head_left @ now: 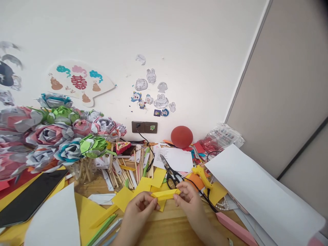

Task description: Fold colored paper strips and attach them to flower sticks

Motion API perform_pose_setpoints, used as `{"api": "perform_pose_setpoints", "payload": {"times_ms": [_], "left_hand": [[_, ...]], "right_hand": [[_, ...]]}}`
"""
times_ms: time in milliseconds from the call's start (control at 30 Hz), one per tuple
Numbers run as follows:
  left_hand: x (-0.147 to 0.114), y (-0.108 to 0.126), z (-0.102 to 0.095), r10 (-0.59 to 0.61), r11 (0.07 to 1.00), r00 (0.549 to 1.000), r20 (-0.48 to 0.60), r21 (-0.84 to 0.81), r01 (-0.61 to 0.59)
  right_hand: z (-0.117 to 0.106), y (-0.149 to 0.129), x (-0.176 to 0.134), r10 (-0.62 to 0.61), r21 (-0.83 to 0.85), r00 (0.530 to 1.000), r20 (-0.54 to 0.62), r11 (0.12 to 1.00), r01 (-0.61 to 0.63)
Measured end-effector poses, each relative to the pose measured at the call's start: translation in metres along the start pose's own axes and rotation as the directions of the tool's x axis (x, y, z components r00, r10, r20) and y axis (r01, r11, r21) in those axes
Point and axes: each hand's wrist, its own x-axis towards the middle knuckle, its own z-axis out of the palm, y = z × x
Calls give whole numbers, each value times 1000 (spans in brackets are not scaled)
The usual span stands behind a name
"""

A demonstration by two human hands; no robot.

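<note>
Folded yellow paper strip (165,195) is up over the table (166,227), near side of the black-handled scissors (171,173). Left hand (139,205) grip pinching its left end, right hand (189,198) grip pinching the right end — thumb and fingers on both. Writing: red 囍 on the fan-shaped cutout (83,68) on the wall, upper left. White sheet (180,158) behind scissors carries lines of text — too small to read.
</note>
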Motion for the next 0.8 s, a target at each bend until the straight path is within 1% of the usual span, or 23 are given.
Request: {"api": "perform_pose_setpoints", "payload": {"times_ms": [133,233,300,367,433,467,633,800], "left_hand": [[-1,2,0,-10,998,1000,-13,56,11],[0,2,2,-77,996,997,-20,46,77],[0,1,3,-138,990,990,-5,-39,137],[1,-1,4,-170,969,985,18,-182,170],[2,-3,5,-168,942,985,36,-289,171],[3,-4,5,-163,935,986,40,-314,167],[7,-8,4,-136,939,990,42,-314,142],[7,-8,6,-130,937,988,80,-318,148]], "right_hand": [[1,-2,0,13,-26,1000,-7,1000,-13],[0,0,0,2,-59,1000,-16,998,-3],[-1,2,1,-14,-77,1000,-27,997,12],[-2,3,2,-27,-85,999,-36,996,24],[-2,3,3,-31,-84,999,-42,996,27],[-2,2,3,-32,-82,998,-46,996,28],[-1,-1,2,-14,-59,1000,-22,998,12],[0,1,0,5,-75,1000,22,997,-4]]}}
